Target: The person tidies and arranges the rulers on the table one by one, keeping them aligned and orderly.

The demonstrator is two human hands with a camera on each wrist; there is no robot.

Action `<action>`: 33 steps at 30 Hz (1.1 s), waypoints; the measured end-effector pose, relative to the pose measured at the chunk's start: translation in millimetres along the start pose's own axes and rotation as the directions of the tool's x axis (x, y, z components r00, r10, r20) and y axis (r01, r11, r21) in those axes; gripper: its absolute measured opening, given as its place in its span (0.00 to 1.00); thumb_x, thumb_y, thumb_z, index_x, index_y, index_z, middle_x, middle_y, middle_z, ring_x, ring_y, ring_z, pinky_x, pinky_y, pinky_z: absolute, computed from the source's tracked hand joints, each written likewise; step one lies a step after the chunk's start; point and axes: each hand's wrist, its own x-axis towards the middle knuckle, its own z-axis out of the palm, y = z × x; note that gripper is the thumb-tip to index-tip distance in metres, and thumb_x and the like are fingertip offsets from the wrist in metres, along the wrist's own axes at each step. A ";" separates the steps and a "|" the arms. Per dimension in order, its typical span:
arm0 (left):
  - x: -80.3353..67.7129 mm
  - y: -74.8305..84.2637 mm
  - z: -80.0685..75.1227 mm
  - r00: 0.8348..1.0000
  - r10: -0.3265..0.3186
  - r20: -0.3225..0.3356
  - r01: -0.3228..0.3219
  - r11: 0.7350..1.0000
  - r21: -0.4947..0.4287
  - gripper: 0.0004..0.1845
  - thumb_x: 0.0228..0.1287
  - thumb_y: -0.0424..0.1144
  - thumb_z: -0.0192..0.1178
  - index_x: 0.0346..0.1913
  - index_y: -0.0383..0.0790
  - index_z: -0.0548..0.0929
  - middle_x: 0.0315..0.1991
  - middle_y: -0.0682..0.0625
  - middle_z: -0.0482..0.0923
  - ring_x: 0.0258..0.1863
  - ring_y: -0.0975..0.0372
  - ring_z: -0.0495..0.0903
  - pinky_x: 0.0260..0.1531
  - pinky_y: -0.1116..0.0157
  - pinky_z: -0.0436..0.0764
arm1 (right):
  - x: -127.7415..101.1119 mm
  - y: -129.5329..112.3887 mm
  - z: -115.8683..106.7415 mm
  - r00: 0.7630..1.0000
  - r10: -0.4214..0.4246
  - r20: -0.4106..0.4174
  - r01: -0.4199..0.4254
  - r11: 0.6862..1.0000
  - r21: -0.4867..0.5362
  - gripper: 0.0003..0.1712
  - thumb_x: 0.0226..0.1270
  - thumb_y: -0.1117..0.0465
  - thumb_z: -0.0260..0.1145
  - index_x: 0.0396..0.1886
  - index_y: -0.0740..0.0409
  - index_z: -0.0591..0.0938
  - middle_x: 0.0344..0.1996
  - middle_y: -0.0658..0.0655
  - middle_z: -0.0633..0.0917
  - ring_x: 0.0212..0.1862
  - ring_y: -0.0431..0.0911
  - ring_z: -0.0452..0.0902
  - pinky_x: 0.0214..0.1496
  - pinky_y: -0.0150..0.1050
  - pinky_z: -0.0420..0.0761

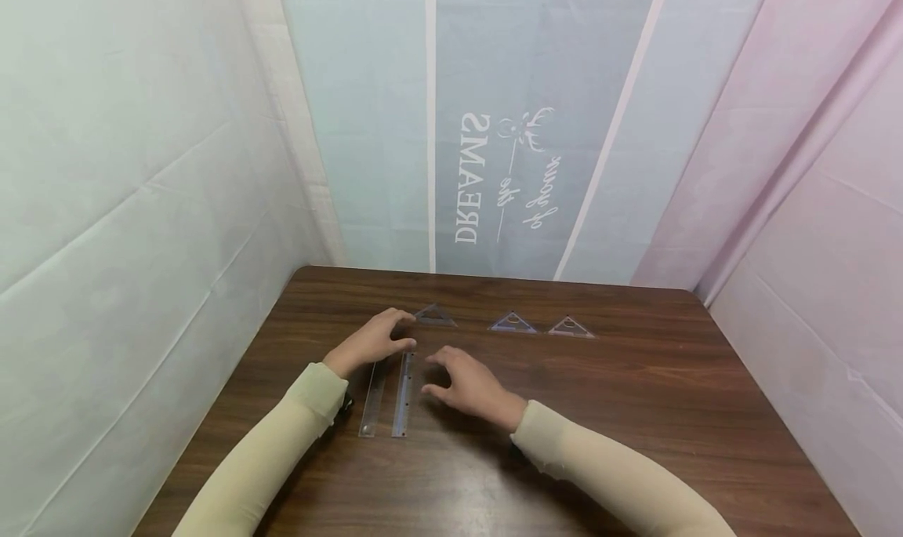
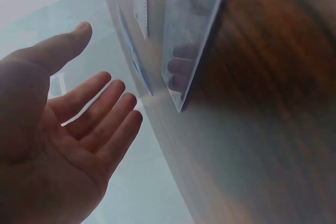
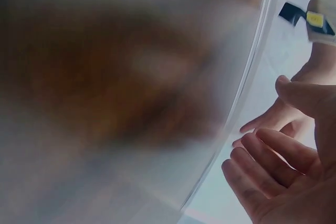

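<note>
Two clear rulers lie side by side on the wooden table: a plain ruler (image 1: 370, 408) on the left and a blue-tinted ruler (image 1: 402, 400) on the right. My left hand (image 1: 377, 339) hovers over their far ends, covering the plain ruler's top, its fingertips near a clear set square (image 1: 435, 317). In the left wrist view that hand (image 2: 79, 129) has its thumb apart and fingers extended, with nothing in its grasp. To the right of the blue-tinted ruler, my right hand (image 1: 469, 384) holds nothing, its fingers loosely bent and pointing toward the rulers.
Farther back on the table (image 1: 635, 411) lie a blue-tinted set square (image 1: 513, 323) and another clear set square (image 1: 570, 327), in line with the first. A printed curtain (image 1: 381, 129) hangs behind the table, and pale cloth walls (image 1: 141, 208) flank both sides.
</note>
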 end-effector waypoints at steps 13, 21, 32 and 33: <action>31.3 5.2 -1.8 0.997 -0.070 -0.022 0.071 0.996 0.048 0.34 0.78 0.42 0.67 0.77 0.28 0.69 0.72 0.33 0.70 0.71 0.42 0.74 0.69 0.44 0.76 | 34.6 37.1 -10.0 0.991 0.124 -0.045 -0.123 0.992 0.027 0.33 0.73 0.48 0.76 0.68 0.63 0.82 0.62 0.61 0.84 0.66 0.56 0.81 0.66 0.53 0.82; 45.0 4.9 1.2 0.995 -0.093 -0.021 0.095 0.991 0.098 0.33 0.76 0.43 0.70 0.75 0.28 0.72 0.70 0.35 0.72 0.68 0.45 0.76 0.68 0.46 0.77 | 53.8 50.7 -17.0 0.986 0.161 -0.044 -0.159 0.987 0.039 0.33 0.73 0.52 0.77 0.68 0.67 0.81 0.59 0.63 0.84 0.64 0.57 0.81 0.65 0.53 0.83; 66.0 4.8 4.9 0.995 -0.099 -0.012 0.100 0.981 0.165 0.30 0.76 0.42 0.70 0.71 0.29 0.75 0.66 0.37 0.76 0.63 0.48 0.78 0.66 0.50 0.78 | 78.0 70.6 -15.2 0.977 0.208 -0.036 -0.208 0.978 0.016 0.32 0.73 0.52 0.77 0.67 0.68 0.81 0.57 0.63 0.84 0.61 0.55 0.82 0.65 0.51 0.82; 66.9 5.0 5.3 0.995 -0.103 -0.010 0.104 0.980 0.168 0.29 0.76 0.42 0.70 0.71 0.29 0.76 0.65 0.37 0.76 0.63 0.49 0.78 0.65 0.50 0.78 | 79.6 72.0 -15.4 0.978 0.207 -0.037 -0.207 0.978 0.014 0.31 0.73 0.53 0.77 0.67 0.68 0.82 0.56 0.63 0.84 0.59 0.55 0.83 0.64 0.51 0.83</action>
